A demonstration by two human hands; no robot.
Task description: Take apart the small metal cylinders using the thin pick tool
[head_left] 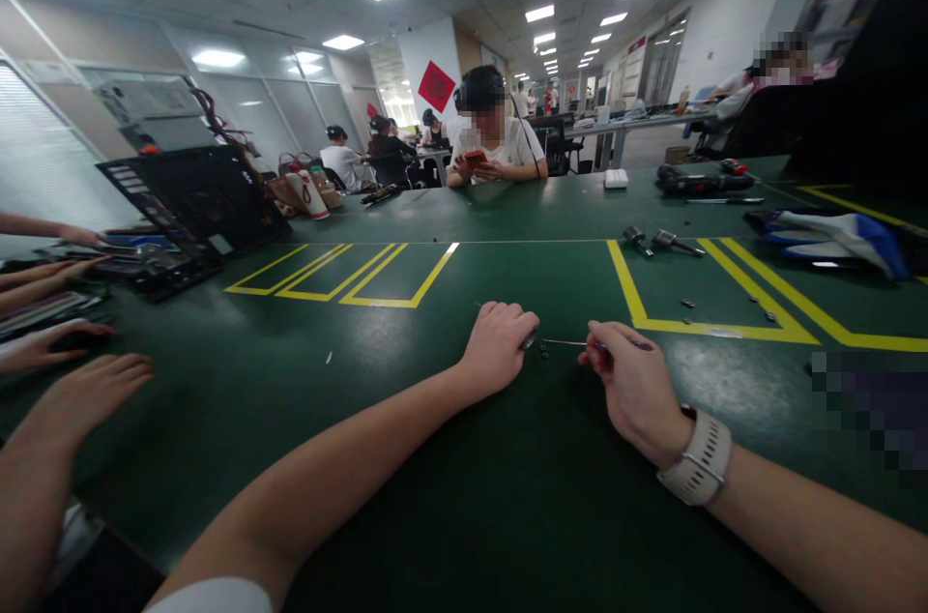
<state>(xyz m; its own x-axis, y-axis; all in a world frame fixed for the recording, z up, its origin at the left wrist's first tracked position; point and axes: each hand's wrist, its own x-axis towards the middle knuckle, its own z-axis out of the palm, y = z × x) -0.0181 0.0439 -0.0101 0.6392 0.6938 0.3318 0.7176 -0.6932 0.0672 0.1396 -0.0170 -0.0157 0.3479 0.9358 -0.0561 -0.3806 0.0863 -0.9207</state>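
My left hand (500,347) is closed around a small dark metal piece (532,339), most of it hidden by the fingers. In my right hand (629,379) is a thin tool with a slim metal shaft (564,342), perhaps a slender screwdriver; its shaft points left at the piece. Whether the tip touches it I cannot tell. A couple of tiny metal parts (544,354) lie on the green table (406,429) just under the tip, between my hands.
Two metal fittings (678,243) and several small parts (687,304) lie around the right-hand yellow tape (725,331). Blue-white gloves (841,236) and a black tool (703,179) are farther right. Other people's hands (87,391) and a black panel (210,202) occupy the left. A person (500,144) with a phone sits opposite.
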